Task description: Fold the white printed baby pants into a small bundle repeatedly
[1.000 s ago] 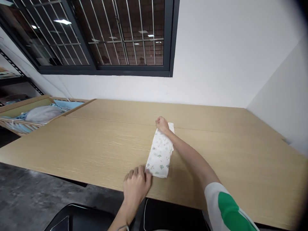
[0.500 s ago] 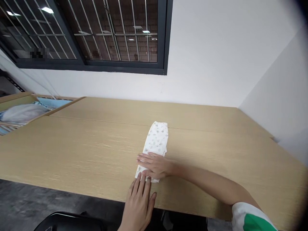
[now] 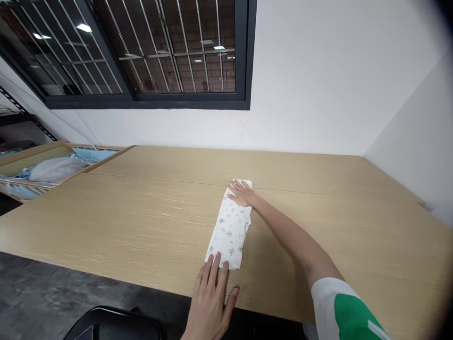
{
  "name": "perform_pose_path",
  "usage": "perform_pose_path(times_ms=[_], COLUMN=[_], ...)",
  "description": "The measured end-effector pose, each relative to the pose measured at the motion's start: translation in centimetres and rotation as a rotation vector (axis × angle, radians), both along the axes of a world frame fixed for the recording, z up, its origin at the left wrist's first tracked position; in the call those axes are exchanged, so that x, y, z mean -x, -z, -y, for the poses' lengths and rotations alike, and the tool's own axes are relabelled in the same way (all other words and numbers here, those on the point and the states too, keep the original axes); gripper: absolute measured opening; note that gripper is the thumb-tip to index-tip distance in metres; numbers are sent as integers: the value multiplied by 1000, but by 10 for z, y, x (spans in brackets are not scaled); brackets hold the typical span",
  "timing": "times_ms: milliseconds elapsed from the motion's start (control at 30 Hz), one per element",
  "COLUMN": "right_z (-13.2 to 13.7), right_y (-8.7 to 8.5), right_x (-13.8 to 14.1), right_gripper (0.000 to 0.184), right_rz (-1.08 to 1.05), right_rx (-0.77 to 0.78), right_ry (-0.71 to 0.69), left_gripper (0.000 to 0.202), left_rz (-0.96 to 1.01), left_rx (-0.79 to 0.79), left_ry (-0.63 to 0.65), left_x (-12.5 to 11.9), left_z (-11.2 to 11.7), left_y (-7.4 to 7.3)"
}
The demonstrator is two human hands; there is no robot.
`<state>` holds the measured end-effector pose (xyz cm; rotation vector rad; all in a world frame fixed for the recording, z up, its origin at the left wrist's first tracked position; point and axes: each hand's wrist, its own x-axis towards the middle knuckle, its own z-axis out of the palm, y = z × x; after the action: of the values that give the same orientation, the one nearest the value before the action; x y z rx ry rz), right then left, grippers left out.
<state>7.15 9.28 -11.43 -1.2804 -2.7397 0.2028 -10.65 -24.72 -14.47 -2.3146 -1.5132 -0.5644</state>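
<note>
A white cloth with small printed figures [image 3: 230,229] lies folded into a long narrow strip on the wooden table [image 3: 141,217]. My left hand [image 3: 212,297] lies flat with fingers stretched out, its fingertips pressing the strip's near end. My right hand [image 3: 242,192] is flat and open on the strip's far end, the arm reaching across the table in a white sleeve with a green patch.
A wooden crib or tray [image 3: 42,167] with pale blue and grey bedding stands at the far left beside the table. A barred window [image 3: 141,52] is on the white wall behind. A dark chair [image 3: 106,326] sits below the table's near edge.
My right hand has slid along the cloth from its near end to its far end, flat all the way. My left hand stays pressed on the near end.
</note>
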Motion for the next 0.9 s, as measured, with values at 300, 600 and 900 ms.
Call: perform_pose_path(times_ms=[300,600,900], right_z=[9,172,248], right_y=[-8,-24,-9], right_x=[-3,3,3], right_gripper=[64,35,18], right_rz=[-76,-282,19], right_rx=[-203,-221,-488], right_ry=[69,-197,-366], left_gripper=[37,21,23], left_rz=[103,194,31], left_rx=[124,310,151], left_ry=[131,328,345], left_x=[24,58,48], left_z=[-20,-65,-72], left_y=[-23,-42,-38])
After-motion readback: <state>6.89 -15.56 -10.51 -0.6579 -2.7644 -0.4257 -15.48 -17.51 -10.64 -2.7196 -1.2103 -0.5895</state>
